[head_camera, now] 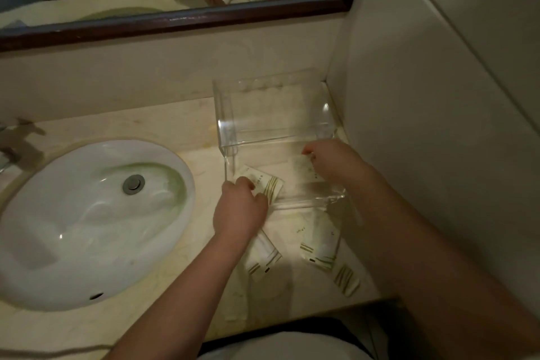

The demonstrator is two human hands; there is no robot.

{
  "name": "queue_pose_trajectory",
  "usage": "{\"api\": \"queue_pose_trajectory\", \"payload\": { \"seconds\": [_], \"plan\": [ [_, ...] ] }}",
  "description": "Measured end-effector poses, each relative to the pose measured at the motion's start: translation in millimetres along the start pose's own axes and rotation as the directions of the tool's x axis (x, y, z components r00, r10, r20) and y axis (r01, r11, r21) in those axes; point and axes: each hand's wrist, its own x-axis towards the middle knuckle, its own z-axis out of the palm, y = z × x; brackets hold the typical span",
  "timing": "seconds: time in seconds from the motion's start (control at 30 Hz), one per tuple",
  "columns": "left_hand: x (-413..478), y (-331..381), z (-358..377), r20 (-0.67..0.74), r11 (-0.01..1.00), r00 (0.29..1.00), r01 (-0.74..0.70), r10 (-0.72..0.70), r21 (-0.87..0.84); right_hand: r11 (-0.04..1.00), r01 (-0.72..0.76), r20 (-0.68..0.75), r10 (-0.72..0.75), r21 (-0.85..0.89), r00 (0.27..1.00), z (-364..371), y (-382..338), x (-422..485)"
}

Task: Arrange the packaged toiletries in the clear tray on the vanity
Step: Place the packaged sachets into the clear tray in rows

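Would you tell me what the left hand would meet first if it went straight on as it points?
The left hand would first meet the striped packet in the tray; it may touch it already.

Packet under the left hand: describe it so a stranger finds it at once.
Right of the sink, a clear acrylic tray stands in the corner of the vanity. In its low front section, at the left, a cream packet lies tilted under the curled fingers of the left hand. Unlike the packets on the vanity, it is inside the tray, green stripes showing.
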Motion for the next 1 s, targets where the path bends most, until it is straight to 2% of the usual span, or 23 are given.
{"api": "queue_pose_trajectory", "payload": {
  "seconds": [0.07, 0.1, 0.17, 0.2, 0.27, 0.33, 0.47, 0.53, 0.67, 0.77, 1.0],
  "plan": [
    [0, -5, 3, -0.078, 0.963, 0.966, -0.233, 0.245, 0.137, 0.999, 0.0, 0.087, 0.003, -0.037, 0.996, 7, -3, 9],
    [2, -7, 5, -0.039, 0.909, 0.924, -0.366, 0.381, 0.2, 0.999, -0.014, 0.109, 0.019, -0.041, 0.994, 11, -4, 11],
    [12, -15, 9, 0.132, 0.788, 0.833, -0.552, 0.538, 0.272, 0.998, -0.057, 0.107, 0.06, -0.028, 0.992, 16, -4, 10],
    [16, -19, 10, 0.234, 0.752, 0.806, -0.592, 0.544, 0.289, 0.997, -0.071, 0.094, 0.072, -0.023, 0.993, 18, -3, 8],
    [21, -29, 13, 0.383, 0.722, 0.785, -0.609, 0.487, 0.329, 0.997, -0.074, 0.077, 0.077, -0.035, 0.994, 20, -2, 5],
    [23, -33, 17, 0.439, 0.709, 0.786, -0.6, 0.436, 0.37, 0.996, -0.058, 0.025, 0.059, -0.061, 0.998, 22, -1, 2],
    [26, -18, 22, 0.425, 0.753, 0.835, -0.521, 0.35, 0.403, 0.995, -0.042, -0.201, 0.023, -0.089, 0.979, 32, -5, -6],
    [27, -8, 24, 0.388, 0.762, 0.855, -0.495, 0.344, 0.417, 0.998, -0.019, -0.246, 0.003, -0.059, 0.969, 37, -8, -11],
    [27, -11, 25, 0.297, 0.764, 0.86, -0.507, 0.415, 0.399, 1.0, -0.007, -0.222, 0.001, -0.028, 0.975, 49, -10, -16],
    [26, -24, 21, 0.171, 0.763, 0.868, -0.492, 0.466, 0.419, 1.0, -0.02, -0.209, 0.023, 0.019, 0.978, 56, -11, -18],
    [27, -36, 26, 0.25, 0.767, 0.851, -0.524, 0.461, 0.369, 0.999, 0.035, -0.179, -0.027, 0.038, 0.984, 57, -13, -20]
  ]
}}
